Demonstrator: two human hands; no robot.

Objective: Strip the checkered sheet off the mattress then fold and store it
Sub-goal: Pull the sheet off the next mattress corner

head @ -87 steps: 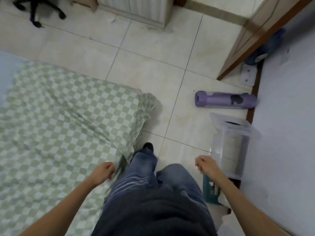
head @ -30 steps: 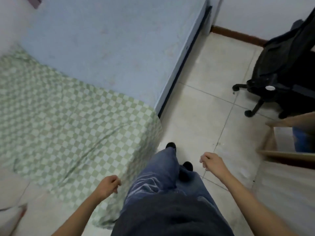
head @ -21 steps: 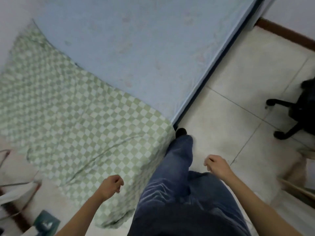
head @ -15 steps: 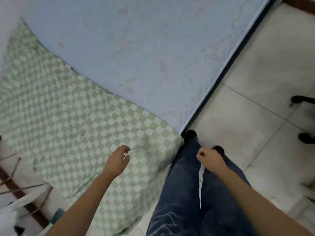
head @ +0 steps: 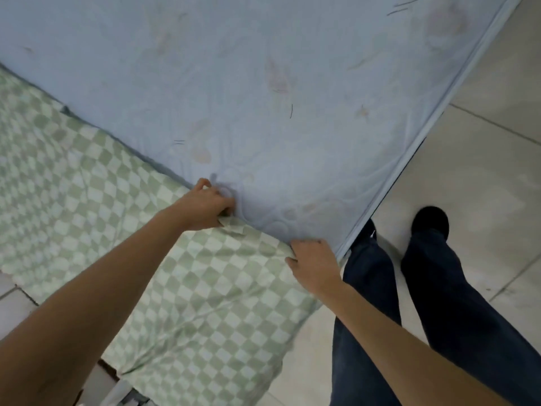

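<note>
— What's different now?
— The left hand (head: pixel 205 206) and right hand (head: pixel 313 265), idle by the legs before, now grip the sheet (head: pixel 117 215) edge at centre frame, on the mattress (head: pixel 263 83).

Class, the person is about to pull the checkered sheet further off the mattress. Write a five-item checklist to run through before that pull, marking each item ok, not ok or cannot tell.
1. The left hand grips the edge of the checkered sheet: ok.
2. The right hand holds the sheet's edge beside the mattress side: ok, fingers curled over it.
3. Upper mattress is bare of the sheet: ok.
4. The sheet's other corners are free: cannot tell, out of frame.
5. The shoe stands on the floor, off the sheet: ok.
</note>
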